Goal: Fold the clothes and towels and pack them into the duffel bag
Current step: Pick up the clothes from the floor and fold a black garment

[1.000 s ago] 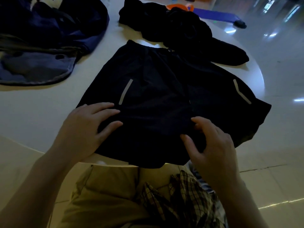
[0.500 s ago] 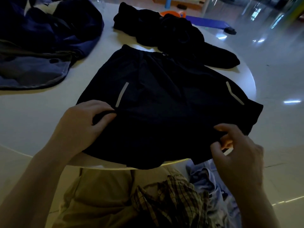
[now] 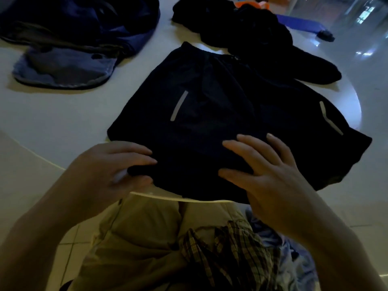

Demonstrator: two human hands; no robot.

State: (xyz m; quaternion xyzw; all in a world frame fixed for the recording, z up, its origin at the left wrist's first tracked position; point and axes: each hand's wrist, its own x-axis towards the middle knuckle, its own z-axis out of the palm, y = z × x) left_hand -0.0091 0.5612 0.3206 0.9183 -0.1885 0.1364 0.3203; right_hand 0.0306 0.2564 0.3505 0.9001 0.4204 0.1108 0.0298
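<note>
A pair of black shorts [image 3: 220, 114] with two grey reflective strips lies spread flat on the round white table [image 3: 63, 122], waistband at the far side. My left hand [image 3: 109, 171] pinches the near left hem of the shorts between thumb and fingers. My right hand [image 3: 264, 171] rests flat with spread fingers on the near middle of the shorts. The dark blue duffel bag [image 3: 73, 28] lies open at the far left of the table.
A heap of black clothes [image 3: 252, 38] lies behind the shorts at the far right. A plaid garment [image 3: 226, 255] and pale blue cloth [image 3: 294, 259] lie on my lap below the table edge. A shiny floor lies beyond the table's right rim.
My right hand has let go of the right hem and moved left to lie flat on the shorts. My left hand has slid down to the near left hem.
</note>
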